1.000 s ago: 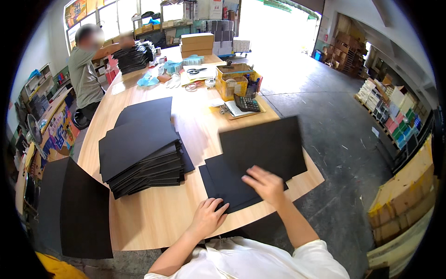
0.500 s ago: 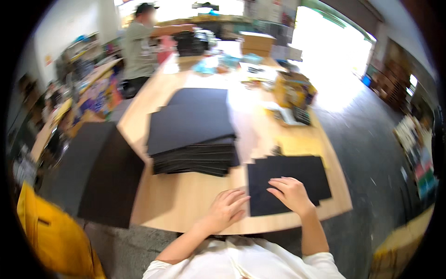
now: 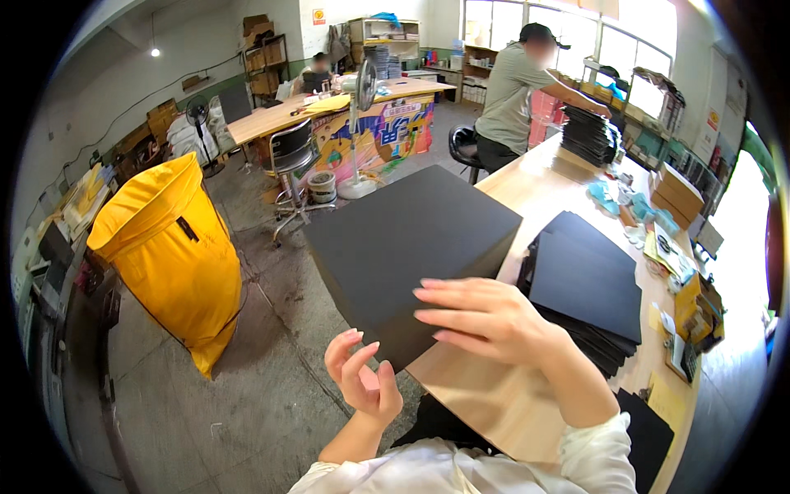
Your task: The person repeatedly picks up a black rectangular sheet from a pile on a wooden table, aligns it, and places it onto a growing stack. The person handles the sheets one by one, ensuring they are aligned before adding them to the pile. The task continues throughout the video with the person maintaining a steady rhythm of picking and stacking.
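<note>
A large black block (image 3: 411, 230), smooth on top, stands at the left edge of the table; whether it is a box or a neat stack of sheets I cannot tell. My right hand (image 3: 494, 321) reaches across to its near edge, fingers stretched out flat, holding nothing. Close to the near corner is my left hand (image 3: 368, 383), palm turned up and fingers loosely bent and apart, with nothing in it. To the right lies an uneven stack of black sheets (image 3: 584, 288). A smaller pile of black sheets (image 3: 646, 440) is partly hidden by my right sleeve.
The wooden table (image 3: 485, 395) runs away to the right, carrying a yellow box (image 3: 699, 309) and a calculator (image 3: 681, 358). A yellow sack (image 3: 169, 247) stands on the floor at left, near a swivel chair (image 3: 292, 165). A co-worker (image 3: 514, 103) handles a far black stack.
My view has swung left. My right hand has left the small pile of black sheets and come over to the large block; my left hand has moved to its near corner.
</note>
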Motion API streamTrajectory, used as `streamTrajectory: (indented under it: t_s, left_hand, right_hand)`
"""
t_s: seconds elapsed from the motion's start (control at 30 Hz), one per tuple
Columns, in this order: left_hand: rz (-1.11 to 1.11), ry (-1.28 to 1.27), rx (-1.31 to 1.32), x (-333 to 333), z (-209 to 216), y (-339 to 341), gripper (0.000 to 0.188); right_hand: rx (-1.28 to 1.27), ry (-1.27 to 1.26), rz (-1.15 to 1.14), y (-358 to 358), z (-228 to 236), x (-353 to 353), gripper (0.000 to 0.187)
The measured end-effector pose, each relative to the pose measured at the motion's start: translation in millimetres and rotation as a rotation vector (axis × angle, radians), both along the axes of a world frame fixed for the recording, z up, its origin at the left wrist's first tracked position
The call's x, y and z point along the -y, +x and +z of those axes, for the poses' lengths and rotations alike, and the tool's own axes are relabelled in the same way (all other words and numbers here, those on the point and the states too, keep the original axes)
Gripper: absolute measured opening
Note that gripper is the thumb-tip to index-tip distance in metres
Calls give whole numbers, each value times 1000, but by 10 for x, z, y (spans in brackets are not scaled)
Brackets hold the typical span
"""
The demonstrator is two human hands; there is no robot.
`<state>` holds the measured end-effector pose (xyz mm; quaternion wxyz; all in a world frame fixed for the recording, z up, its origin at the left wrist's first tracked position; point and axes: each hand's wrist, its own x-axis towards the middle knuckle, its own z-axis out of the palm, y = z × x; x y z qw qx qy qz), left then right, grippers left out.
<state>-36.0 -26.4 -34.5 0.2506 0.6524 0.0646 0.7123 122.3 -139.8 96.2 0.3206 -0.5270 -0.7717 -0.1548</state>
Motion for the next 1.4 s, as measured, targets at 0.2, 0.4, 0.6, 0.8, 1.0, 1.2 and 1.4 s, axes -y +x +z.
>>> streamTrajectory:
  t_s: [0.2,0.4,0.6,0.8,1.0,1.2,1.4]
  left_hand:
    - [-58,-58,-19,-246,-136,47,30]
    - [-100,-6,-66,-419,-95,147,39]
    - [-63,73,-113,-484,-69,249,55]
    - [37,165,-249,-467,-25,280,66]
    - [100,171,-265,-435,-107,318,72]
    - [146,179,-311,-419,-112,300,75]
    - [166,203,-313,-431,-124,303,76]
  right_hand:
    - [-71,-130,182,65,-21,-639,29]
    - [-191,-243,220,141,-35,-749,26]
    - [-503,-360,263,197,-24,-802,20]
    - [-633,-408,266,226,-30,-813,19]
    - [-630,-394,263,245,-50,-822,20]
    - [-624,-370,253,252,-77,-818,19]
    - [-625,-360,260,269,-95,-822,20]
